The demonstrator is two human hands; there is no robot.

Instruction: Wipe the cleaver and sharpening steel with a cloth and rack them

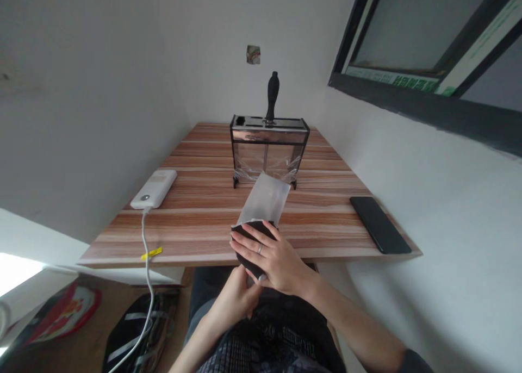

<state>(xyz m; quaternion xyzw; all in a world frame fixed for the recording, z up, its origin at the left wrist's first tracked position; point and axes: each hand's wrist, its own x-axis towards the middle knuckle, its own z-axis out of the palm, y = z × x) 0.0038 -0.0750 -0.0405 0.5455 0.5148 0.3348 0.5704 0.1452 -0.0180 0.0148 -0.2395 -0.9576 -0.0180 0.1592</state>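
A pale, flat, rectangular blade, apparently a cleaver's [266, 198], points away from me above the table's front edge. Across its near part lies a dark cloth-like piece [249, 260] with a thin whitish far edge; its exact material is unclear. My right hand [277, 259], with a ring on one finger, presses this piece onto the blade, fingers laid over the top and thumb below. My left hand [238, 297] is closed just beneath, around the near end, where the handle is hidden. Behind the blade stands a clear-sided knife holder [269, 136] with a black-handled tool [273, 95] upright in it.
On the wood-grain table [204, 199], a white device [155, 189] sits at left, its cable [145, 242] running over the edge past yellow tape [152, 253]. A black phone [379, 224] lies at right. Walls enclose both sides; a dark bag [138, 329] is on the floor.
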